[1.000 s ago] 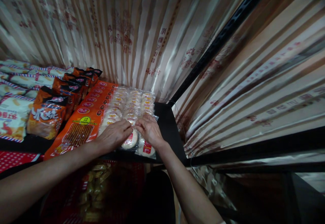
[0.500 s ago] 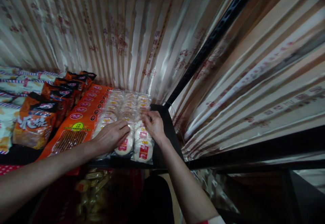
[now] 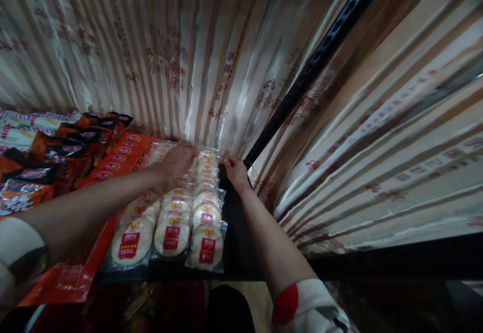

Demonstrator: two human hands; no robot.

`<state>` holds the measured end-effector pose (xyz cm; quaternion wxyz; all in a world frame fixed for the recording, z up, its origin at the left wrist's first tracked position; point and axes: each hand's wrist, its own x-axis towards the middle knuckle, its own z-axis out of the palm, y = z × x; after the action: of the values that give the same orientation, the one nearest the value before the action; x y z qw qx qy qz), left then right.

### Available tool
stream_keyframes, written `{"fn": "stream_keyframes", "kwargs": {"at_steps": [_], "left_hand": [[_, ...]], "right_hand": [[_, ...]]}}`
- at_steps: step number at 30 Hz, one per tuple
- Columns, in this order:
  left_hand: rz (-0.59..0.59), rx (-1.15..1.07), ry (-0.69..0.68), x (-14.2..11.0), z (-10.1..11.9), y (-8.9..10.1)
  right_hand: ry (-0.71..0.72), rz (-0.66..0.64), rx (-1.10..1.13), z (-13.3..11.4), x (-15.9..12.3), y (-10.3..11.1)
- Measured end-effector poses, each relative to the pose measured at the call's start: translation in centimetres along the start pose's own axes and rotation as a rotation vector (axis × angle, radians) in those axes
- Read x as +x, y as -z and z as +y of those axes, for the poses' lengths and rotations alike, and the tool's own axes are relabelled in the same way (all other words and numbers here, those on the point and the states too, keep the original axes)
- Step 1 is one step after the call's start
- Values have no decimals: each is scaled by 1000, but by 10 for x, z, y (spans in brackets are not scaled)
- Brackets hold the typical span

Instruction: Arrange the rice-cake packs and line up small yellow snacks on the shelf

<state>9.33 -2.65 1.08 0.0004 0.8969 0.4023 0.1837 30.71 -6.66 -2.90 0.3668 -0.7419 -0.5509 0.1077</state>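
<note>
Three rows of round white rice crackers in clear wrappers [image 3: 177, 215] lie on a dark shelf [image 3: 236, 242]. My left hand [image 3: 177, 159] rests palm down on the far end of the left and middle rows, fingers bent over the packs. At the far right corner of the crackers, by the black upright post [image 3: 302, 79], my right hand [image 3: 234, 169] has its fingers curled and pinched at the back end of the right row.
Orange snack packets [image 3: 113, 159] lie just left of the crackers, with darker orange-and-black bags [image 3: 49, 157] further left. Striped shiny sheeting [image 3: 169, 51] hangs close behind and to the right. A lower shelf with more packets shows dimly below.
Both hands have moved from the near end of the cracker rows to their far end. The view has shifted closer, so the near crackers now show uncovered.
</note>
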Motion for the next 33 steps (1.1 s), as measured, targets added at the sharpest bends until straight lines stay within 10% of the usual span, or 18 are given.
{"fn": "stream_keyframes", "kwargs": {"at_steps": [13,33], "left_hand": [[-12,40,42,60,-16,-34],[-138,-98,234,87,-28,-61]], "right_hand": [[8,-87,-93,3,51,-22],[-112,-86,-206,-7,72,-32]]}}
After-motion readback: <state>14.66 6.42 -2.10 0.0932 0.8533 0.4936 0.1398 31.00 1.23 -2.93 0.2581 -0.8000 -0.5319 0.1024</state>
